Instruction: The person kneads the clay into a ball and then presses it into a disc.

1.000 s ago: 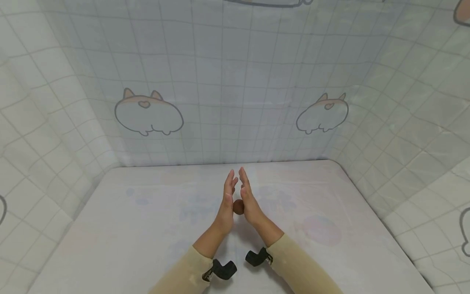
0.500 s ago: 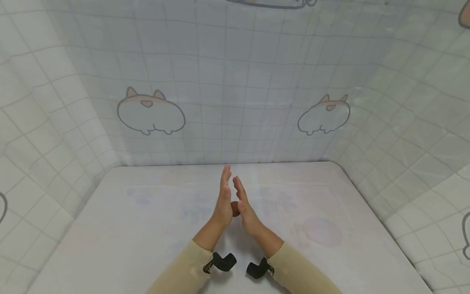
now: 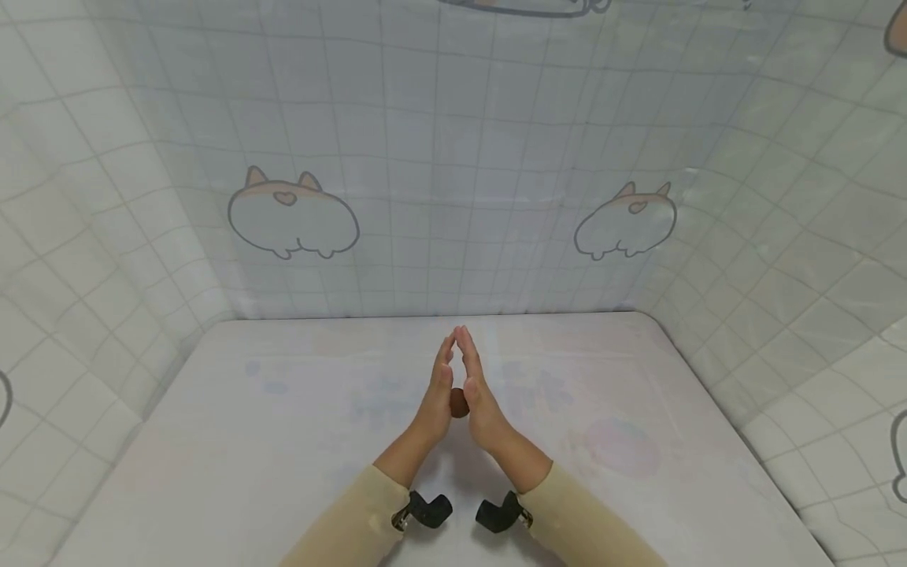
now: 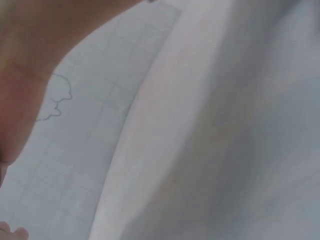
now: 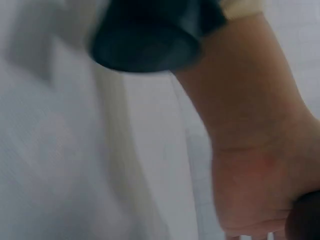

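A small brown ball (image 3: 459, 403) is pressed between my two palms, above the middle of the table. My left hand (image 3: 434, 402) lies against its left side with fingers straight and pointing away from me. On the other side, my right hand (image 3: 483, 403) mirrors it, fingers also straight. The fingertips of both hands meet at the far end, leaving a narrow gap over the ball. In the right wrist view the ball (image 5: 306, 217) shows dark at the lower right corner, against the palm. The left wrist view shows only part of a hand and wrist, without the ball.
The table (image 3: 248, 441) wears a pale cloth with faint coloured prints. A gridded white curtain (image 3: 453, 197) with corgi drawings encloses its back and sides. Black wrist cameras (image 3: 431, 510) stick out inward from both cream sleeves (image 3: 354, 520), facing each other closely.
My palms have slid against each other: half a second ago the left hand reached farther forward, now the right has moved forward and the left back. The ball stays between them, shifted slightly right.
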`<action>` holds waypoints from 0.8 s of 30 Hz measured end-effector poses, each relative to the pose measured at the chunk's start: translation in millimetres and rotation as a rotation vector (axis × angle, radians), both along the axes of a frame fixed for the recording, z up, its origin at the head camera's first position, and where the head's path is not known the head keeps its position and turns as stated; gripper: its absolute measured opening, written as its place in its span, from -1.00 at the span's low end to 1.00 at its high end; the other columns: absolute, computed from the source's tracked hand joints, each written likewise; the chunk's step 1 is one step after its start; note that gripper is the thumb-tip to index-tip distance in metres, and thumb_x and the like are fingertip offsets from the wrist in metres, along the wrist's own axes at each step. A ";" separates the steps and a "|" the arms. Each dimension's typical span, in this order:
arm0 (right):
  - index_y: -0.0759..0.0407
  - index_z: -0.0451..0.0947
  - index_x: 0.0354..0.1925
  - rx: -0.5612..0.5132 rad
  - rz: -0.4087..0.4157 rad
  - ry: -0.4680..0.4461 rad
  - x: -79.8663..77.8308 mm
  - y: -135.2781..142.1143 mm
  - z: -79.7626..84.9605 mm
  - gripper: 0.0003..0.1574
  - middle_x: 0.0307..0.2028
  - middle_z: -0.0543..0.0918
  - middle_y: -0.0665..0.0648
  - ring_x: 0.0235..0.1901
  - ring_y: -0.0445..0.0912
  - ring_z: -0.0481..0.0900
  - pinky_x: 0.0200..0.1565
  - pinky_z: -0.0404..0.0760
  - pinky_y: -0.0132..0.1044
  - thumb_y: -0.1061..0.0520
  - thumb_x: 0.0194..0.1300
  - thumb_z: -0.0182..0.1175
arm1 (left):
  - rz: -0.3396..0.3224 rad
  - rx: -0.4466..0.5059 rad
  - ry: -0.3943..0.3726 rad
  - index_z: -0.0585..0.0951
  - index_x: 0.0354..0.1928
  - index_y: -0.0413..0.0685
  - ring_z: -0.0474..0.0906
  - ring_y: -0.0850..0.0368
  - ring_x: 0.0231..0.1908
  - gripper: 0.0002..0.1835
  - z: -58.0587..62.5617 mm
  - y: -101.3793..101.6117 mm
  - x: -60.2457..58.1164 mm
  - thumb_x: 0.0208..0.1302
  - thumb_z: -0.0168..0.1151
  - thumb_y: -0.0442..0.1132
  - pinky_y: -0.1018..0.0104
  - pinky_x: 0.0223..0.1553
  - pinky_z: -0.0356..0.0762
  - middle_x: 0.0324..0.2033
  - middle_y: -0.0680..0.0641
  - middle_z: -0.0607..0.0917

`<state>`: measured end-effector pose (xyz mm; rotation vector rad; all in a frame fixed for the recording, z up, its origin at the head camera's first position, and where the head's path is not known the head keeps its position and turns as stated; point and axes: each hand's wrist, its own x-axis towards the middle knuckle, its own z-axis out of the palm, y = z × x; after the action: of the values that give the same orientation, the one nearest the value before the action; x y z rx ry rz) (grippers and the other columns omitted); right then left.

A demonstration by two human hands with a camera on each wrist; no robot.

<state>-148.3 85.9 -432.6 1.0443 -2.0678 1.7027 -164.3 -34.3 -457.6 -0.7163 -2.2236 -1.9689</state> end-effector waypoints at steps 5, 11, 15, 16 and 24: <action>0.08 -0.42 0.60 0.024 -0.074 -0.065 -3.9 4.3 4.4 0.08 0.59 -0.23 0.20 0.55 0.08 -0.27 0.37 -0.19 0.39 -0.55 0.45 -0.61 | -0.020 -0.034 -0.044 -0.18 0.62 0.12 -0.15 -0.19 0.52 -0.16 -5.6 3.9 9.0 0.47 -0.65 0.42 -0.46 0.33 -0.11 0.58 -0.08 -0.17; 0.02 -0.37 0.61 0.048 -0.119 -0.121 -13.1 9.4 6.0 0.13 0.59 -0.22 0.11 0.55 0.08 -0.27 0.35 -0.15 0.42 -0.62 0.40 -0.57 | -0.146 0.069 -0.060 -0.23 0.61 0.12 -0.15 -0.21 0.52 -0.16 -2.3 8.0 20.4 0.47 -0.69 0.41 -0.47 0.33 -0.16 0.58 -0.08 -0.20; -0.04 -0.36 0.62 0.054 -0.101 -0.183 -21.8 12.9 1.7 0.17 0.60 -0.25 0.08 0.55 0.03 -0.29 0.36 -0.19 0.41 -0.67 0.34 -0.55 | -0.219 0.170 -0.047 -0.26 0.61 0.05 -0.20 -0.23 0.52 -0.09 5.0 9.4 23.8 0.42 -0.70 0.45 -0.41 0.37 -0.22 0.58 -0.09 -0.26; -0.07 -0.36 0.62 0.054 -0.089 -0.198 -23.5 13.6 0.2 0.16 0.60 -0.26 0.06 0.55 0.02 -0.30 0.36 -0.21 0.41 -0.68 0.34 -0.54 | -0.233 0.195 -0.040 -0.27 0.61 0.02 -0.22 -0.24 0.52 -0.08 6.8 9.5 24.2 0.42 -0.69 0.46 -0.40 0.37 -0.24 0.58 -0.10 -0.28; -0.27 -0.39 0.60 0.071 0.007 -0.293 -20.3 14.3 -12.5 0.09 0.59 -0.29 0.00 0.49 0.10 -0.07 0.32 -0.05 0.41 -0.69 0.30 -0.57 | -0.182 0.269 0.009 -0.25 0.60 -0.03 -0.31 -0.30 0.52 -0.08 18.4 7.7 22.3 0.45 -0.67 0.44 -0.43 0.35 -0.35 0.57 -0.16 -0.29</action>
<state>-168.6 100.2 -445.2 0.8649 -2.3184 1.8953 -142.0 -26.6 -439.2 -0.9130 -1.8932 -2.2841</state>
